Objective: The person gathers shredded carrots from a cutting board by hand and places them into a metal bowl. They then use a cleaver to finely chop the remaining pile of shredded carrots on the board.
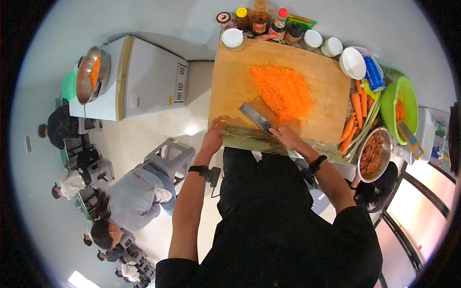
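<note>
In the head view, my right hand [287,138] is closed round the handle of a cleaver [254,116]. The blade slants up and left over the wooden cutting board [230,72], close to the lower edge of a heap of shredded carrot [283,91]. At the board's lower left corner my left hand [214,136] rests on the edge, fingers extended and holding nothing that I can see. Whole carrots [357,108] lie right of the board, beside long green stalks [370,117].
Jars and sauce bottles [260,19] line the board's far side, with a white bowl [352,63] at their right end. Farther right are a green basin [401,96], a grater [409,139] and a bowl of brown mince [372,153]. A person [134,197] bends near a stool [170,156].
</note>
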A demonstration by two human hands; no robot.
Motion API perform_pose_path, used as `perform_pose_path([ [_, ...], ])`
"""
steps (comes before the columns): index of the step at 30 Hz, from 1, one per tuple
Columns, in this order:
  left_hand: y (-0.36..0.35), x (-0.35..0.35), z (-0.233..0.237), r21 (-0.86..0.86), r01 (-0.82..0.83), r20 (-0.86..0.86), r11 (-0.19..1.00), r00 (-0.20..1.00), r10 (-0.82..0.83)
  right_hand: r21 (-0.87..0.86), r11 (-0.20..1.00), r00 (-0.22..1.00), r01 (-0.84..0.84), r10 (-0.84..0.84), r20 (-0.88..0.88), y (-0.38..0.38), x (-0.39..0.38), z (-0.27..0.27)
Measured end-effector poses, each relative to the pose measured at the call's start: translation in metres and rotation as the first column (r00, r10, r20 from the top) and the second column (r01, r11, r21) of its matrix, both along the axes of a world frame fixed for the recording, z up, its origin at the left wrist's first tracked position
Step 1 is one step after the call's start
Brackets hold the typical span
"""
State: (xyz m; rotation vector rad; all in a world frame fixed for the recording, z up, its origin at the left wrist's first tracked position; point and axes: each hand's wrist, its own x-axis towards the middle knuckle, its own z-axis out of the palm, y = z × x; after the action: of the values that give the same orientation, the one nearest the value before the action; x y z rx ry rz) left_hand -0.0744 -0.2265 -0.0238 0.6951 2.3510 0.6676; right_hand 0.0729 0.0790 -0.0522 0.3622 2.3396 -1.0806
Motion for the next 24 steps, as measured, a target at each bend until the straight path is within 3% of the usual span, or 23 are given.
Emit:
perform_pose_path([
  [2, 0.000, -0.001, 0.000, -0.026, 0.012, 0.006, 1.000, 1.000, -0.011, -0.042, 0.999, 0.999, 0.016, -0.017, -0.034, 0.015, 0.010, -0.019],
  [4, -0.002, -0.001, -0.006, 0.019, 0.022, -0.069, 1.000, 0.997, -0.020, -0.066, 0.992, 0.993, 0.106, -0.109, -0.040, 0.031, 0.007, 0.004],
  [6, 0.001, -0.003, 0.000, -0.012, 0.012, -0.005, 1.000, 1.000, -0.012, -0.088, 0.977, 0.979, 0.195, -0.199, -0.043, 0.049, 0.002, 0.036],
  [8, 0.002, -0.006, -0.001, -0.043, 0.004, 0.054, 0.999, 0.999, -0.002, -0.014, 0.987, 0.983, 0.161, -0.161, -0.086, 0.065, -0.004, 0.056],
  [9, 0.001, -0.006, -0.004, -0.043, 0.028, 0.010, 0.999, 1.000, -0.027, 0.085, 0.995, 0.976, 0.058, -0.039, -0.215, 0.067, -0.002, 0.057],
  [10, -0.001, -0.004, -0.007, -0.041, 0.055, -0.030, 0.998, 0.998, -0.056, 0.088, 0.994, 0.976, 0.068, -0.048, -0.214, 0.066, 0.003, 0.058],
  [13, -0.001, -0.001, -0.005, -0.012, 0.019, -0.045, 1.000, 0.999, -0.019, 0.061, 0.998, 0.993, 0.007, 0.000, -0.114, 0.066, 0.009, 0.059],
  [15, 0.000, -0.001, -0.002, -0.035, 0.012, -0.003, 0.999, 1.000, -0.012, 0.058, 0.979, 0.981, -0.194, 0.193, 0.022, 0.067, 0.015, 0.058],
  [17, 0.005, -0.003, 0.000, -0.052, 0.008, 0.032, 0.999, 0.999, -0.006, 0.074, 0.976, 0.976, -0.206, 0.200, 0.083, 0.085, 0.019, 0.053],
  [19, -0.001, 0.001, -0.006, -0.066, 0.026, -0.037, 0.997, 0.999, -0.028, 0.081, 0.970, 0.966, -0.228, 0.215, 0.141, 0.108, 0.019, 0.056],
  [21, -0.003, 0.002, -0.007, -0.052, 0.027, -0.029, 0.998, 0.999, -0.029, 0.230, 0.939, 0.958, -0.256, 0.216, 0.187, 0.133, 0.015, 0.066],
  [22, -0.002, 0.002, -0.006, -0.039, 0.025, -0.015, 0.999, 1.000, -0.026, 0.231, 0.940, 0.960, -0.250, 0.209, 0.186, 0.142, 0.015, 0.065],
  [24, -0.002, 0.002, -0.005, -0.052, 0.040, -0.004, 0.998, 0.999, -0.040, 0.403, 0.895, 0.980, -0.191, 0.200, 0.020, 0.160, 0.013, 0.062],
])
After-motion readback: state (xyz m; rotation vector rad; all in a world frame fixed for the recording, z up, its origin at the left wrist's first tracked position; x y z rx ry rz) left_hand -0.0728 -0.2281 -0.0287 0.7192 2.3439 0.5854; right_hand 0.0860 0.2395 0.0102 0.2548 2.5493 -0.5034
